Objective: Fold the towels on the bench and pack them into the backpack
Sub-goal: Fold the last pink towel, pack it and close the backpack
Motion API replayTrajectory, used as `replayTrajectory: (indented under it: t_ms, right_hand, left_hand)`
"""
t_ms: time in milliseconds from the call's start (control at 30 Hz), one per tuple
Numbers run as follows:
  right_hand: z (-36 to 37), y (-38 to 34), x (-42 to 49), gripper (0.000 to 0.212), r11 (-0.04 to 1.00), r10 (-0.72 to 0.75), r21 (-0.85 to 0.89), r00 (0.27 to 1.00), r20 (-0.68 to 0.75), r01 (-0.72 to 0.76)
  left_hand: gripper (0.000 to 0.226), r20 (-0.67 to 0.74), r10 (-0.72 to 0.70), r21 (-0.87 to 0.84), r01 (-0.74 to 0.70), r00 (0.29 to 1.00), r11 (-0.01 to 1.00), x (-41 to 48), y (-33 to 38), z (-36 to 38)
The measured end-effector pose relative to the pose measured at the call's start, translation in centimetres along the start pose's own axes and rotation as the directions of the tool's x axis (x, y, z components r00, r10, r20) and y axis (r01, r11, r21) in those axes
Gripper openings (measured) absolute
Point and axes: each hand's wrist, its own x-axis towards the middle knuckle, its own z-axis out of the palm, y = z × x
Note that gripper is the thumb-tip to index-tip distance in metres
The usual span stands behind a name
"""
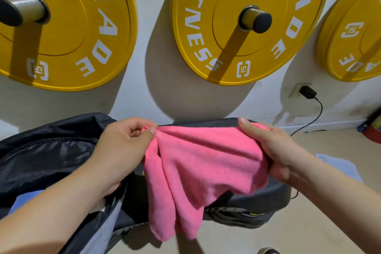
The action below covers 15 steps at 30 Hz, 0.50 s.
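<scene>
A pink towel (198, 167) hangs bunched in the air above the black bench (263, 198). My left hand (121, 148) pinches its upper left corner between thumb and fingers. My right hand (274, 150) grips the towel's right side, fingers wrapped over the cloth. The towel's lower folds droop past the bench's front edge. A dark backpack (47, 154) lies on the left of the bench, partly under my left forearm; a pale blue item (22, 200) shows by its lower edge.
Yellow weight plates (243, 27) hang on pegs on the white wall behind the bench. A black charger (307, 92) is plugged into a wall socket, its cable trailing to the floor. Pale paper (342, 165) lies on the floor at right. A shoe tip (268, 250) shows at the bottom.
</scene>
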Motion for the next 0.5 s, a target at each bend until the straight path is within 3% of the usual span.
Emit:
replayTrajectory:
  t_ms: [67,167,233,367,500]
  right_hand:
    - [-0.2,0.5,0.5,0.025,1.000,0.008,-0.024,0.994,-0.113,-0.011]
    - [-0.9,1.3,1.2,0.021,0.996,0.012,-0.085,0.964,-0.267,-0.036]
    - [-1.0,1.9,1.5,0.017,0.993,-0.003,-0.114,0.955,-0.297,-0.032]
    - [0.7,2.4,0.4,0.003,0.983,-0.009,-0.180,0.985,-0.174,-0.022]
    - [3.2,2.2,-1.2,0.015,0.984,0.023,-0.174,0.999,-0.037,-0.029]
  left_hand:
    - [0.012,-0.100,0.003,0.060,0.003,0.995,0.998,0.8,-0.6,-0.2]
    - [0.012,-0.122,-0.138,0.063,0.147,0.983,0.987,1.5,-2.6,0.0]
    - [0.007,-0.121,-0.218,0.041,0.224,0.969,0.974,1.5,-3.7,0.2]
    - [0.009,-0.027,-0.242,-0.048,0.240,0.970,0.970,0.8,-2.8,1.5]
    - [0.014,0.091,-0.215,-0.123,0.226,0.972,0.966,-1.6,-0.5,3.7]
